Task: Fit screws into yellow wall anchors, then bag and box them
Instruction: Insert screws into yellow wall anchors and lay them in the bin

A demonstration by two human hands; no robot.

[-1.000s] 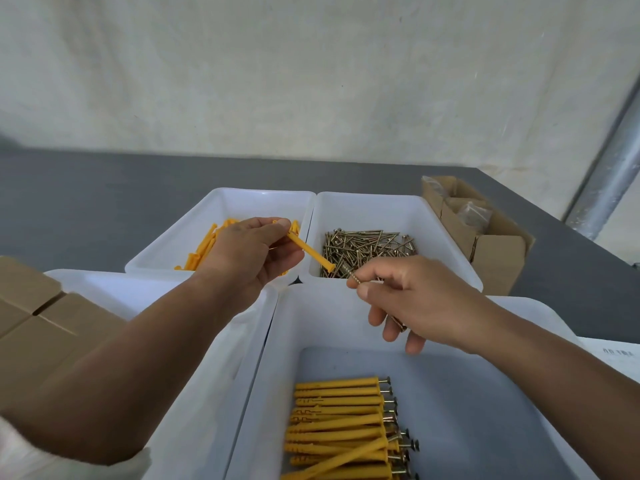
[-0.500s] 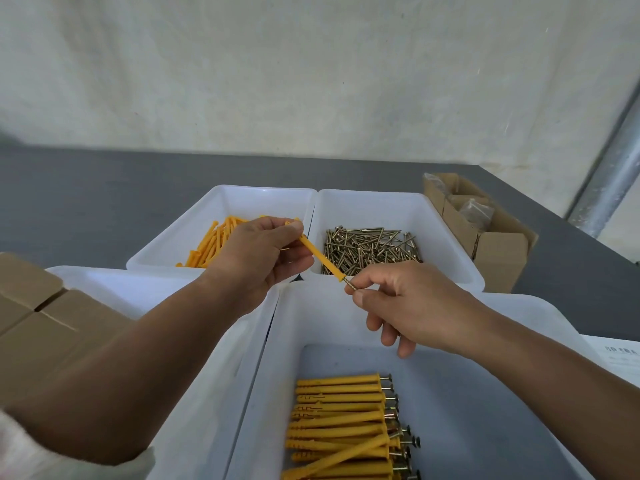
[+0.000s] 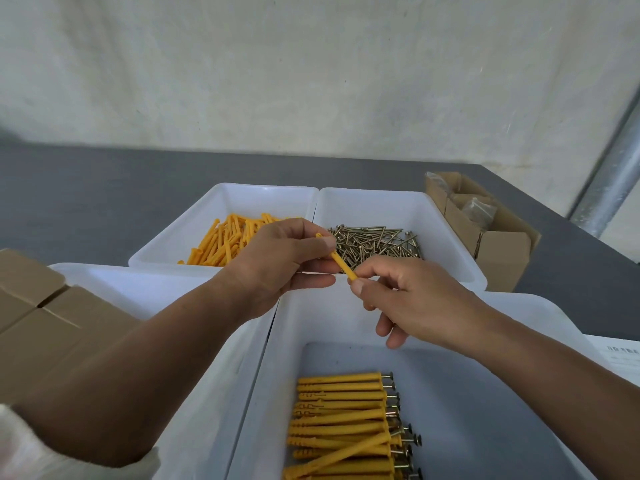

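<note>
Four bins (image 3: 311,327) crowd the table (image 3: 86,202) before you: loose anchors (image 3: 225,240) far left, screws (image 3: 377,242) far right, fitted anchors (image 3: 343,420) near right. One carton (image 3: 41,327) stands at the left edge, another carton (image 3: 502,247) toward the far right corner.

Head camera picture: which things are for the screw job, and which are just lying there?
For the job: anchor pinched by left hand and right hand; loose anchors; screws; finished pieces; box with bags; cardboard boxes.
Just lying there: paper sheet; metal pole.
</note>
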